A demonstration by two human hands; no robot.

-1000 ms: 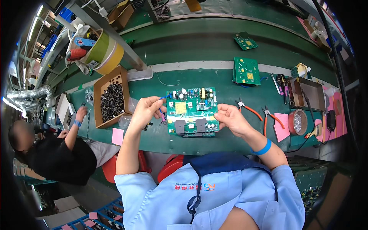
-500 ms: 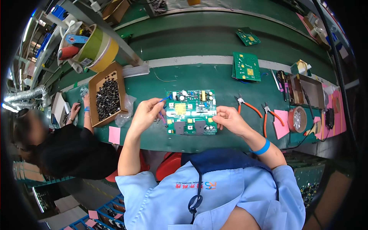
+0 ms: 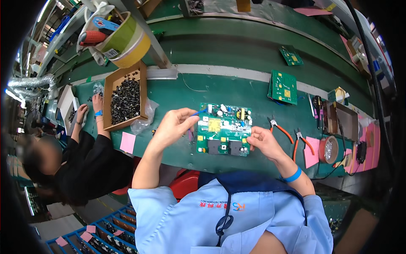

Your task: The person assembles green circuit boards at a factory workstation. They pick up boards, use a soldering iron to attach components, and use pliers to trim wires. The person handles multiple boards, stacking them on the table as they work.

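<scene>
Fingers of our left hand [image 3: 175,125] have lifted a thin blue stick [image 3: 198,112] over the green rectangular circuit board [image 3: 224,129] on the bench [image 3: 177,91]; our right hand [image 3: 263,142] still pinches its right edge.

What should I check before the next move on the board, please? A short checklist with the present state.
1. Right hand steadies the board at its right edge: ok.
2. Left hand has a firm pinch on the thin blue piece: ok, held at the fingertips by the board's upper left corner.
3. Board lies flat on the green bench: cannot tell, the near edge may be lifted.
4. Pliers out of the way: ok, they lie right of the board, apart from it.
5. Parts box clear of the left arm: ok, it sits further left.
</scene>
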